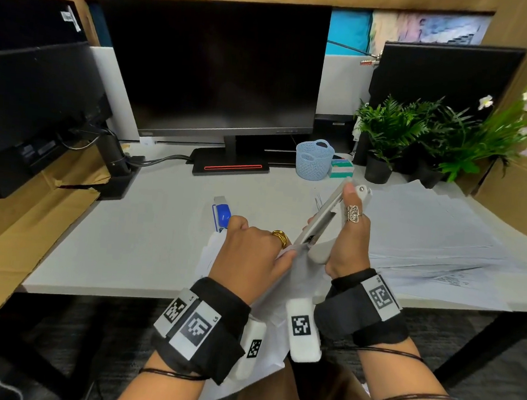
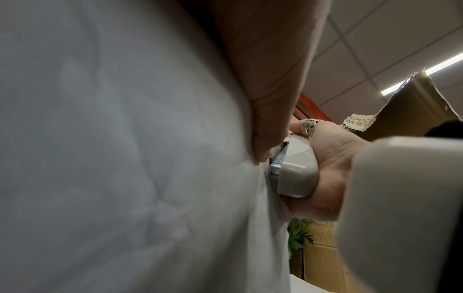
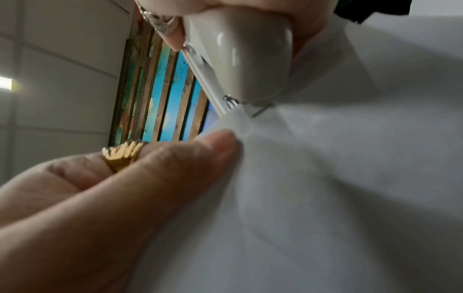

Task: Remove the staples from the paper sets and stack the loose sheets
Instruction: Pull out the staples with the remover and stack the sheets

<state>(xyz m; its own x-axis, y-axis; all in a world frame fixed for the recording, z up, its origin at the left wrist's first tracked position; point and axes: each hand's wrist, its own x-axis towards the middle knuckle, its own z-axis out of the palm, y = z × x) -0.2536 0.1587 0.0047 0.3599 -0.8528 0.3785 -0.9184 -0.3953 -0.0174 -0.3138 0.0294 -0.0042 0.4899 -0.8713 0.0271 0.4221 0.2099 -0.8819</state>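
My left hand point(image 1: 278, 254) pinches the top corner of a stapled white paper set point(image 1: 273, 314), which hangs down over the desk's front edge. My right hand point(image 1: 344, 212) grips a grey-white stapler point(image 1: 320, 218), tilted with its lower end against that corner. In the right wrist view the stapler point(image 3: 240, 55) meets the paper point(image 3: 350, 178) at a thin wire staple point(image 3: 260, 111), beside my left thumb point(image 3: 175, 170). In the left wrist view the paper point(image 2: 112, 158) fills the left half, and the stapler point(image 2: 295, 172) sits in my right palm. Loose sheets point(image 1: 435, 238) lie spread at the right.
On the grey desk point(image 1: 146, 228) a blue and white stapler point(image 1: 221, 215) lies just beyond my left hand. A light-blue basket point(image 1: 314, 159), potted plants point(image 1: 387, 127) and a dark monitor point(image 1: 209, 69) stand at the back. Cardboard walls close in both sides.
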